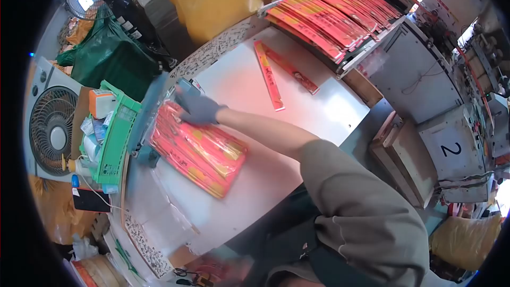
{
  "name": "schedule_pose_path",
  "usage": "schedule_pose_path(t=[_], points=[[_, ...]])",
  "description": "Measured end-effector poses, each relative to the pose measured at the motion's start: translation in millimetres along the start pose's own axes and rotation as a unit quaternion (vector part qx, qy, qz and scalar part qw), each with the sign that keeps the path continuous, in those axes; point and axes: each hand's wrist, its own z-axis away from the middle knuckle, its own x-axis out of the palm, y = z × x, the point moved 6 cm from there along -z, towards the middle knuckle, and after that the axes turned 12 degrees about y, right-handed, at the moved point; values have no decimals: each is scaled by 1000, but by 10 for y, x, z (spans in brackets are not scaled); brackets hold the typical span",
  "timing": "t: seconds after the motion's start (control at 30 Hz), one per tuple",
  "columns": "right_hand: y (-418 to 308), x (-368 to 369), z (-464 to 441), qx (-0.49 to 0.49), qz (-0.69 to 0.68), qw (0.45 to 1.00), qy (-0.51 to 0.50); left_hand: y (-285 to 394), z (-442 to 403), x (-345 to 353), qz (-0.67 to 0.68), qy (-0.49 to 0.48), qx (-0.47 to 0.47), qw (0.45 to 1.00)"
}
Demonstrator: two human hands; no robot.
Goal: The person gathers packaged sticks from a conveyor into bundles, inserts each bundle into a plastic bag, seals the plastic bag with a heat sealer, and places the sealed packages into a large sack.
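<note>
My right hand (201, 107), in a grey glove, reaches across the white table to the far end of a long blue-grey bar device (151, 119) that looks like a bag sealer. Its fingers look spread over that end and the bag's top corner, somewhat blurred. Beneath and beside the hand lies a clear plastic bag (204, 151) full of red and gold printed packets, its upper end against the bar. Two flat red strips (270, 77) (294, 70) lie apart, farther up the table. My left hand is out of view.
A tray of overlapping red packets (329, 18) stands at the table's far right. Left of the bar are a green basket (119, 138) with small items and a box fan (53, 130). Clear plastic sheets (159, 207) lie at the near left. A yellow sack (218, 0) stands behind.
</note>
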Motion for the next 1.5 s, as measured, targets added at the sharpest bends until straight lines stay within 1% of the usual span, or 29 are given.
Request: schedule_pose_path(t=[0.07, 0.13, 0.23, 0.33, 0.37, 0.4, 0.43, 0.47, 0.5, 0.53, 0.57, 0.6, 0.63, 0.67, 0.7, 0.73, 0.77, 0.83, 0.9, 0.97, 1.03, 1.1, 1.13, 1.2, 1.23, 1.33, 1.43, 1.47, 1.5], points=[[194, -31, 478, 97, -16, 992, -79, 418, -240, 26, -22, -48, 67, 996], [351, -131, 766, 34, 28, 987, -155, 860, -454, 72, -40, -109, 146, 982], [41, -819, 1128, 185, -89, 932, -300, 1554, -722, 198, -38, -230, 275, 933], [-122, -1474, 1110, 100, -144, 955, -240, 2163, -919, 315, 18, -368, 372, 852], [-252, -1843, 1084, 111, -159, 961, -196, 2299, -1018, 347, 48, -408, 387, 826], [-305, -2194, 1054, 122, -174, 965, -150, 2368, -1161, 398, 81, -437, 389, 807], [-221, -2493, 944, 52, -194, 975, -99, 2371, -1370, 462, 114, -450, 373, 803], [-139, -2891, 875, 48, -148, 987, -30, 2321, -1663, 570, 140, -443, 344, 816], [-14, -3296, 787, -64, -67, 991, 92, 2119, -2114, 694, 154, -364, 278, 876], [71, -3698, 757, -12, -13, 990, 142, 1808, -2634, 847, 120, -264, 224, 930], [502, -4064, 632, 1, 41, 980, 193, 1576, -3109, 1029, 156, -98, 194, 964], [822, -4469, 568, -13, 109, 958, 264, 1410, -3467, 1191, 30, 12, 194, 980], [965, -4833, 562, 0, 195, 929, 315, 1261, -3743, 1302, -96, 123, 187, 970], [1259, -5217, 532, 48, 247, 911, 328, 1074, -3942, 1479, -111, 147, 165, 969], [1666, -5631, 481, 25, 331, 867, 371, 875, -4112, 1635, -127, 172, 142, 967], [1887, -5949, 487, 84, 354, 848, 384, 648, -4255, 1785, -143, 197, 117, 963], [2096, -6229, 492, 142, 375, 827, 394, 538, -4275, 1992, -303, 233, 245, 891], [2581, -6737, 492, 137, 458, 773, 417, 836, -4130, 2167, -163, 197, 241, 936], [2741, -6965, 522, 183, 519, 735, 395, 1005, -3957, 2083, -151, 215, 229, 937], [2890, -7160, 544, 273, 570, 689, 355, 886, -3852, 2009, -140, 257, 203, 935], [2807, -7044, 683, 264, 707, 579, 307, 556, -3648, 1769, -127, 318, 164, 925], [3001, -7164, 760, 303, 666, 587, 347, 463, -3453, 1514, -209, 324, 148, 911], [2992, -7198, 751, 317, 671, 594, 312, 310, -3384, 1387, -189, 361, 112, 906], [3127, -7261, 729, 334, 615, 655, 284, 73, -3330, 1184, -145, 430, 47, 890], [3158, -7257, 685, 331, 595, 688, 250, 4, -3337, 1158, -165, 437, 51, 883], [3263, -7227, 594, 165, 566, 764, 262, 72, -3541, 1159, -174, 453, 80, 871], [2709, -6616, 420, 158, 458, 837, 253, 180, -3884, 1184, -127, 445, 153, 873], [2456, -6327, 357, 183, 419, 860, 225, 306, -3987, 1230, -123, 441, 173, 872], [2203, -6050, 291, 207, 379, 880, 196, 376, -4091, 1272, -59, 427, 176, 885]])
